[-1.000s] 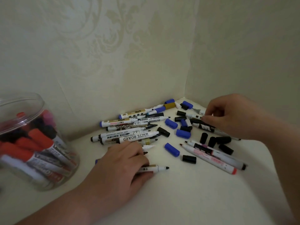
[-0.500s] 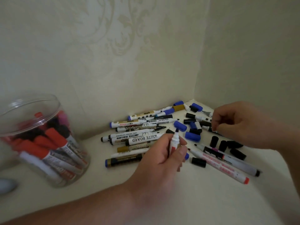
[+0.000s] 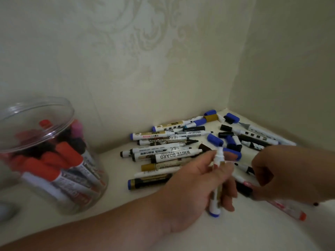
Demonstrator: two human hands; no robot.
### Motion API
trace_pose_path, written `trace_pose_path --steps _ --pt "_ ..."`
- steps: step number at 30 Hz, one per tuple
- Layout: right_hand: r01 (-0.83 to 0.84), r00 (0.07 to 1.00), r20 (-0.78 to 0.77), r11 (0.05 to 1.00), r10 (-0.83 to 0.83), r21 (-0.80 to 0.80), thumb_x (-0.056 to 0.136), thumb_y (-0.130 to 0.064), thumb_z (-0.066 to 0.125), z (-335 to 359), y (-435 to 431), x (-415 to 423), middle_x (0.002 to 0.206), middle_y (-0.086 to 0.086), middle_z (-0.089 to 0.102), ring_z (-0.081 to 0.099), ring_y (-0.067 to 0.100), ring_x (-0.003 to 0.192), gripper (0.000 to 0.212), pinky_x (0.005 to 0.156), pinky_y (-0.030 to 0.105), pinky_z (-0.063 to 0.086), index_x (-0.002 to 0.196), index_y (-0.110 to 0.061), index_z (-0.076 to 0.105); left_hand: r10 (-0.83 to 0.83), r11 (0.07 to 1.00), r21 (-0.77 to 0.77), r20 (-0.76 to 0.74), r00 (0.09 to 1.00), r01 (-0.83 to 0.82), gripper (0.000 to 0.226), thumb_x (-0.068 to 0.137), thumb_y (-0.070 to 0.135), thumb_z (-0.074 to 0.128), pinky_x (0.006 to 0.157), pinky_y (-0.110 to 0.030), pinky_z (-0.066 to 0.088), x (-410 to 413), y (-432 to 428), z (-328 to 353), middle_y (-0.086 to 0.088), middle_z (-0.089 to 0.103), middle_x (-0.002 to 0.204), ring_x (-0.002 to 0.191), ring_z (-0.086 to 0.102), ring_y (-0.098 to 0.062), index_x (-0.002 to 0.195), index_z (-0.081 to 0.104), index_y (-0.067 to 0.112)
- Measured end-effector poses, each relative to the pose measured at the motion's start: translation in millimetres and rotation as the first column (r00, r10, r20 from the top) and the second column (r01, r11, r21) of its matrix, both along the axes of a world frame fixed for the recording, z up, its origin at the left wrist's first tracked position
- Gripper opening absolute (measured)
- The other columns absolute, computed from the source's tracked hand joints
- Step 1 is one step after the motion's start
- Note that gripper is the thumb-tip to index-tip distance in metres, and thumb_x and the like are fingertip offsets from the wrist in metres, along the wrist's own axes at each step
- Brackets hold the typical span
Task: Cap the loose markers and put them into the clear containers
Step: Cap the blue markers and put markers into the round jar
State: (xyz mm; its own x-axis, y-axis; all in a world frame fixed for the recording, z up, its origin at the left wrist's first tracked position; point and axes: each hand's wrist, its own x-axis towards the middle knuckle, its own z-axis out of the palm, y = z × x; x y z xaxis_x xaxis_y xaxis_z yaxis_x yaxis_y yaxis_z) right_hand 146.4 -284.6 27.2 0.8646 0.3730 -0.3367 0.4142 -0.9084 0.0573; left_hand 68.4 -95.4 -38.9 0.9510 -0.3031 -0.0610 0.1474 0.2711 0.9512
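Cream shelf [image 3: 126,211]: left hand [image 3: 195,182] grips an upright marker [image 3: 216,180]; right hand [image 3: 282,171] curled, grip unclear.

Cream wallpaper [image 3: 145,51] with faint embossed floral scrollwork, paler at 12 o'clock. Off-white tabletop [image 3: 126,223]. Clear container [image 3: 54,160] at 9 o'clock, filled with red-capped, black-capped and one pink-capped markers. White marker [image 3: 215,187] with blue end cap and gold band, gripped in left hand [image 3: 195,187]. Loose blue caps [image 3: 215,139] and black caps [image 3: 225,127] toward 2 o'clock. White barrel with black "WHITE BOARD" lettering [image 3: 174,155] at centre. Gold-and-black marker [image 3: 150,182] with blue end below it. White marker with red end [image 3: 290,209] at 4 o'clock.
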Motion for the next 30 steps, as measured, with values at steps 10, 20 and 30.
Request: trace_pose_path --steps 10,20,30 --pt "-0.023 1.0 0.0 0.996 0.023 0.081 0.047 -0.09 0.046 -9 4 8 0.073 -0.019 0.062 0.059 0.004 0.064 0.062 0.062 0.023 0.053 0.081 -0.04 0.06 -0.026 0.999 -0.043 0.023 0.999 0.027 0.011 0.099 0.028 0.056 0.088 -0.049 0.049 2 -2 -5 -0.005 0.066 0.081 0.077 0.062 -0.024 0.091 0.064 0.026" --pt "-0.231 0.965 0.229 0.838 0.131 0.494 0.085 -0.036 0.075 37 57 41 0.066 -0.012 0.066 0.061 -0.002 0.063 0.008 0.063 0.022 0.051 0.078 -0.035 0.072 0.065 0.986 -0.155 0.037 0.997 -0.058 0.014 0.077 0.008 0.054 0.062 -0.033 0.042 1 1 -7 -0.002 0.049 0.057 0.056 0.045 -0.016 0.075 0.063 0.018" --pt "-0.396 0.917 0.121 0.905 0.38 0.155 0.089 -0.039 0.072 3 150 122 0.116 -0.009 0.066 0.059 0.014 0.099 0.032 0.088 0.03 0.047 0.119 -0.027 0.072 0.037 0.97 -0.237 -0.071 0.997 -0.053 0.014 0.095 0.007 0.058 0.067 -0.037 0.05 2 5 0 -0.015 0.063 0.077 0.065 0.057 -0.025 0.107 0.065 0.007"
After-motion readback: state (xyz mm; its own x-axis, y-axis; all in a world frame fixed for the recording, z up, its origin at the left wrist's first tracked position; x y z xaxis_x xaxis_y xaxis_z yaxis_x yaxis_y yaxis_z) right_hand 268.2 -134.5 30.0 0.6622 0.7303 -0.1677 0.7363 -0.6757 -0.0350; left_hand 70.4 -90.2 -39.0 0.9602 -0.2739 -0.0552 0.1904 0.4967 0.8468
